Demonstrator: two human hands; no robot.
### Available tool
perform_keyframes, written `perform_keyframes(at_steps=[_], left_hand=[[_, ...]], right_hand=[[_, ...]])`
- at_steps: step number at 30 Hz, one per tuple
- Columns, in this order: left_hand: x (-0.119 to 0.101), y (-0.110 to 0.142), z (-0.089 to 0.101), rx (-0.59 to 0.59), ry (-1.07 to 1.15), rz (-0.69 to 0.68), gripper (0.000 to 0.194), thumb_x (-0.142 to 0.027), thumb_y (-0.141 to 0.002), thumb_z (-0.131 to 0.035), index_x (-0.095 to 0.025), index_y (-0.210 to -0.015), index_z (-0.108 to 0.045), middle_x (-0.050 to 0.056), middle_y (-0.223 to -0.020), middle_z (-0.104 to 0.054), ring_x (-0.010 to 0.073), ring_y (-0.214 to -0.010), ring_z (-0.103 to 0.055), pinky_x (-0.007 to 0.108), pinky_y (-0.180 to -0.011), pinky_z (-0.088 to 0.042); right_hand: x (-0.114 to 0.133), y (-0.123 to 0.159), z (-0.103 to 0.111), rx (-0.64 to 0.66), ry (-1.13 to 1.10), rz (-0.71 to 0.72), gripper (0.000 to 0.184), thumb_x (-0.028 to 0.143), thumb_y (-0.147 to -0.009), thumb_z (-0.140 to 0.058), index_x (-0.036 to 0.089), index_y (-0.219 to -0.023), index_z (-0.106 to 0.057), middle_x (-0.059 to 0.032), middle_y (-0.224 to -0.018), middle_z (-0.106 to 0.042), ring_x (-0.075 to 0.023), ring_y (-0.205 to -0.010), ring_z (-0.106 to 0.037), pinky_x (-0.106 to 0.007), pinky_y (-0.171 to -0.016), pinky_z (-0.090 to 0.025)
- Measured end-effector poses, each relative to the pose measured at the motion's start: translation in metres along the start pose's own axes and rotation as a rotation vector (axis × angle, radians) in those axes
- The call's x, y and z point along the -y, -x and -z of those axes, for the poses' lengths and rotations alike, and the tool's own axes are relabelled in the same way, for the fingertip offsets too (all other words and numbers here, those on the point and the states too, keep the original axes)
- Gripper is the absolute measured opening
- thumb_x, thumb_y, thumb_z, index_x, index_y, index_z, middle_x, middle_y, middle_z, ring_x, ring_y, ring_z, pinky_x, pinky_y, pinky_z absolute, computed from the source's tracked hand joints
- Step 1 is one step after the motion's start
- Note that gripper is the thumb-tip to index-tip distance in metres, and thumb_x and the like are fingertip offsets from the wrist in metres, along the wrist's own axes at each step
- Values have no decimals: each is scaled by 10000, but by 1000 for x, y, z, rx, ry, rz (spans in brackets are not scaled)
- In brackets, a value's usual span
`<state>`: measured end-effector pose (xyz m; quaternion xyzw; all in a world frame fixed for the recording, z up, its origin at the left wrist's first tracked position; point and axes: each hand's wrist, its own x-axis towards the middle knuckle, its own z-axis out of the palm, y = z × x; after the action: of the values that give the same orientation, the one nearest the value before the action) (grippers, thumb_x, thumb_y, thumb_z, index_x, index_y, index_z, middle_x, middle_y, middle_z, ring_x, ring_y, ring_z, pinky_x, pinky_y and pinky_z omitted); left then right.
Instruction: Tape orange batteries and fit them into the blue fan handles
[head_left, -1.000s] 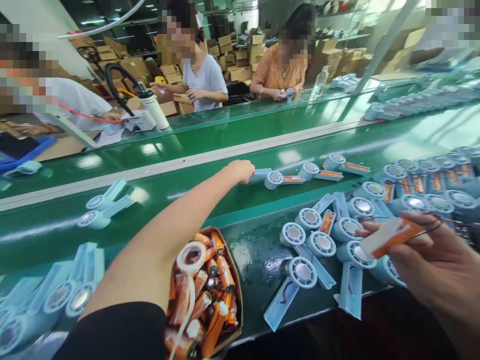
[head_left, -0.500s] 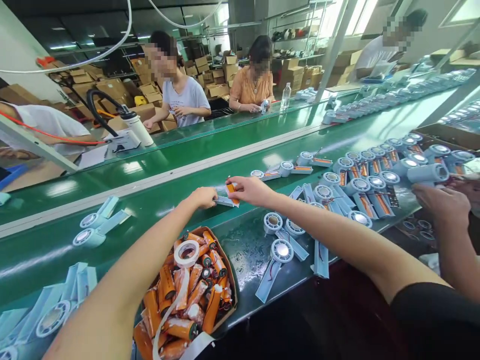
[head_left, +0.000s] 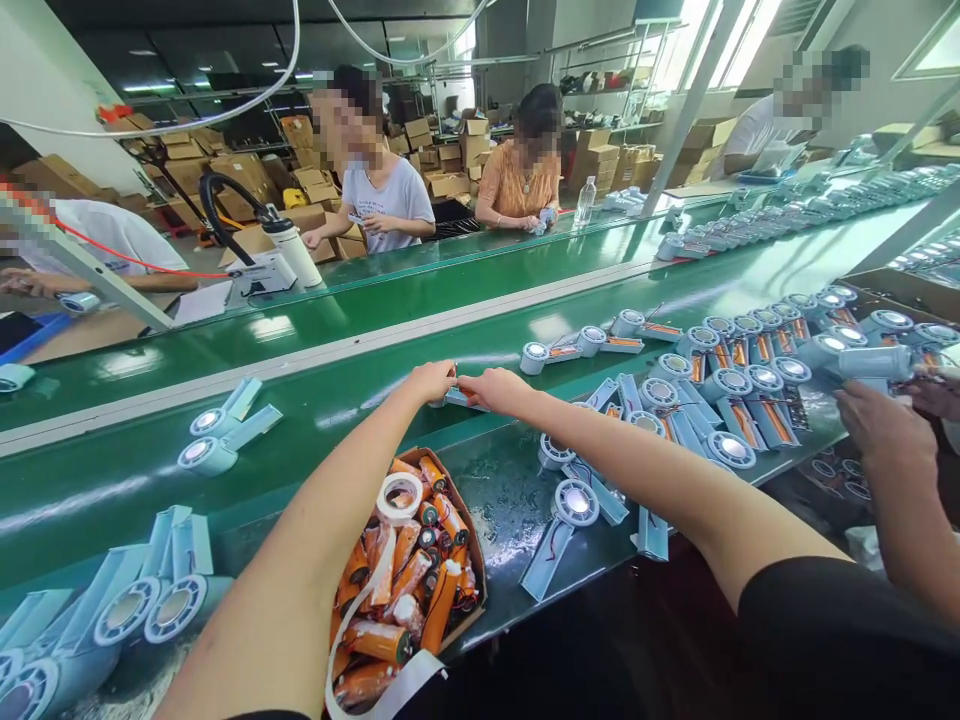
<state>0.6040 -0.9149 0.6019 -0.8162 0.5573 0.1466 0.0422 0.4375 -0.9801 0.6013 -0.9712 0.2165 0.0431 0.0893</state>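
Observation:
My left hand (head_left: 431,382) is closed around the near end of a light-blue fan housing (head_left: 454,398) lying on the green belt. Right up against it, my right hand (head_left: 495,389) has its fingers curled down onto the housing's trough-shaped handle. A bit of orange from a battery shows beneath those fingers; the rest of it is hidden. Below my wrists stands a cardboard box (head_left: 481,580) heaped with orange wrapped batteries (head_left: 442,600). A white tape roll (head_left: 383,499) lies on the heap, its loose strip trailing toward me.
Fan housings with batteries (head_left: 731,385) crowd the right side. More housings lie at the lower left (head_left: 176,605) and on the belt (head_left: 206,455). A co-worker's hand (head_left: 889,430) holds a housing at the right. Several people sit across the belt beside a water bottle (head_left: 585,203).
My right hand has lowered the orange battery to the housing and come together with my left hand. The view has shifted slightly. The co-worker's housing at right has moved.

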Motion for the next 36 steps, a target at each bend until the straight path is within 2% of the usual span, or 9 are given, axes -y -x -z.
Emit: perform_keyframes(at_steps=[7,13,15,18,21,24,29,32,36], left_hand=[[-8,-3,3,-12,32,4,373,-430,-1034,-682,-187,-1316,-672,109,-1335,-687,243,-1155,-693,476,-996,-616],[-7,13,6,-122,77,-80,318,-395,-1094,-531,-157,-1212,-705,95,-1194,-784,191,-1038,-735,323,-934,-583],[2,39,12,-213,108,-178,376,-392,-1108,-451,-150,-1272,-688,102,-1250,-784,197,-1068,-737,307,-939,-576],[24,104,18,-301,155,-360,471,-410,-1116,-371,-124,-1343,-669,100,-1347,-748,211,-1168,-718,338,-1013,-577],[47,178,10,-188,128,-495,402,-450,-1081,-495,-195,-1253,-754,54,-1305,-772,207,-1194,-715,333,-1073,-569],[62,229,-12,-156,-7,-583,358,-305,-1049,-551,-243,-1346,-742,97,-1410,-731,246,-1301,-670,400,-1132,-558],[57,268,-36,-532,-134,-545,340,-126,-1012,-469,-166,-1190,-755,140,-1229,-767,283,-1252,-669,467,-1089,-595],[38,294,-36,-742,-175,-520,279,-169,-1039,-487,-154,-1232,-689,130,-1177,-759,320,-1332,-619,526,-1124,-572],[23,333,-40,-856,-231,-529,299,-186,-1053,-485,-125,-1324,-596,145,-1203,-736,344,-1377,-601,514,-1075,-598]], right_hand=[[1,-7,-5,84,70,6,441,456,-1079,-536,343,-1489,-656,-161,-1308,-773,-361,-1171,-754,-451,-928,-586],[4,-28,0,149,84,73,318,332,-993,-665,195,-1237,-815,-204,-1276,-787,-370,-1174,-753,-465,-973,-584],[-6,-27,3,135,60,118,320,317,-1013,-645,210,-1268,-806,-169,-1265,-801,-336,-1171,-758,-428,-994,-572],[-26,-10,7,61,7,173,393,311,-1063,-568,243,-1413,-733,-126,-1410,-749,-303,-1275,-710,-397,-1049,-542],[-32,18,11,-89,-126,206,388,306,-1068,-546,218,-1392,-740,-124,-1445,-726,-297,-1302,-678,-399,-1068,-520],[-7,50,18,-153,-341,315,276,244,-1025,-600,174,-1164,-828,-133,-1229,-808,-276,-1131,-725,-386,-1021,-509],[68,93,27,-87,-490,419,285,330,-1044,-631,146,-1145,-825,-86,-1035,-825,-189,-895,-708,-285,-800,-496],[104,118,22,135,-737,474,385,480,-1024,-669,143,-1151,-806,-11,-819,-769,-129,-695,-631,-229,-621,-431],[132,162,16,480,-1076,584,359,477,-984,-722,128,-923,-778,46,-626,-632,-87,-568,-551,-203,-556,-395]])
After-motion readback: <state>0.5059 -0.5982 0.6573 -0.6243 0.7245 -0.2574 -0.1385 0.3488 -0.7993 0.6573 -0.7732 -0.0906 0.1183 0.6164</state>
